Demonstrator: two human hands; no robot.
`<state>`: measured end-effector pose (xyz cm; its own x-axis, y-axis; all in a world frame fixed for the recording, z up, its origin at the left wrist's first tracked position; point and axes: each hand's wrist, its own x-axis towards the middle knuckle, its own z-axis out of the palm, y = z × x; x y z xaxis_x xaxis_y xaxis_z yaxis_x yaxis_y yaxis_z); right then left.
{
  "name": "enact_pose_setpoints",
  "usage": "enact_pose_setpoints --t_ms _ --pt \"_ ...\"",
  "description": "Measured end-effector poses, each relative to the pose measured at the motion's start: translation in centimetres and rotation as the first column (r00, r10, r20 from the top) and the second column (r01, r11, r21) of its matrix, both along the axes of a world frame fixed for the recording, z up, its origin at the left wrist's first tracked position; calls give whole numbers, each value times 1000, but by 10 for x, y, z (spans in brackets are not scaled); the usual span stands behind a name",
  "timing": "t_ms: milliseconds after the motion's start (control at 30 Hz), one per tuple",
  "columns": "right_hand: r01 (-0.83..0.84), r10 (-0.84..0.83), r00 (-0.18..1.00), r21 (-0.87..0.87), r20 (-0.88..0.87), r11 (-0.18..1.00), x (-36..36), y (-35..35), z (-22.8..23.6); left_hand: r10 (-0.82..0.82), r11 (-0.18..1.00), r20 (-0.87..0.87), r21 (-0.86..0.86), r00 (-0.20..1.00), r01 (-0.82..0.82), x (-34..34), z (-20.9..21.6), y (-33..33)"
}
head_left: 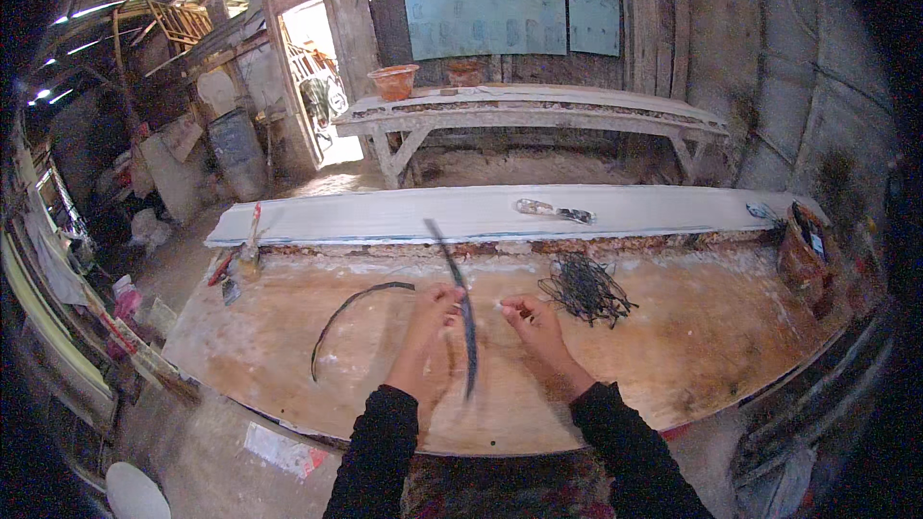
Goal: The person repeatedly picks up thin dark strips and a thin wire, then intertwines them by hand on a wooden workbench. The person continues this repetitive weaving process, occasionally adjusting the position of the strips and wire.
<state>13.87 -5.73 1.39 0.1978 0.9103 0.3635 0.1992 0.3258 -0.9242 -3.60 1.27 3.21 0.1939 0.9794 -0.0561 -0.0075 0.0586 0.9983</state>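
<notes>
My left hand (pixel 437 312) is closed on a dark, narrow flexible strip (pixel 468 332), holding it near its middle above the wooden board (pixel 260 346). The strip runs from far to near, and its ends are blurred. Just to the right, my right hand (pixel 538 327) has thumb and forefinger pinched together, apart from the strip; a small pale spot shows at its fingertips, too small to name. A second dark strip (pixel 336 319) lies curved on the board left of my left hand. Beyond my right hand sits a tangled heap of thin black strips (pixel 588 288).
A long white slab (pixel 404 214) runs along the board's far side, with a stained hand tool (pixel 555 211) on it. Brushes (pixel 253 231) stand at the left; a brown container (pixel 806 248) is at the right. Behind is a whitened bench (pixel 538 120) with an orange basin (pixel 393 83).
</notes>
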Motion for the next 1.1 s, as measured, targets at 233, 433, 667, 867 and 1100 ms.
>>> enact_pose_setpoints --t_ms 233,433,667,867,1100 --pt "-113 104 988 -77 -118 991 1 -8 -22 -258 965 186 10 948 261 33 -57 -13" --pt "-129 122 991 -124 -62 984 2 -5 -17 -214 958 325 -113 921 263 36 -40 -31" --pt "-95 97 995 -112 17 989 4 -3 -19 -259 939 343 -129 903 318 31 -53 -22" --pt "-59 60 998 -164 3 985 3 -4 -20 -296 930 300 -124 907 345 32 -50 -22" --pt "-17 26 995 -98 92 995 6 -1 -26 -309 932 212 -124 927 339 31 -34 -29"
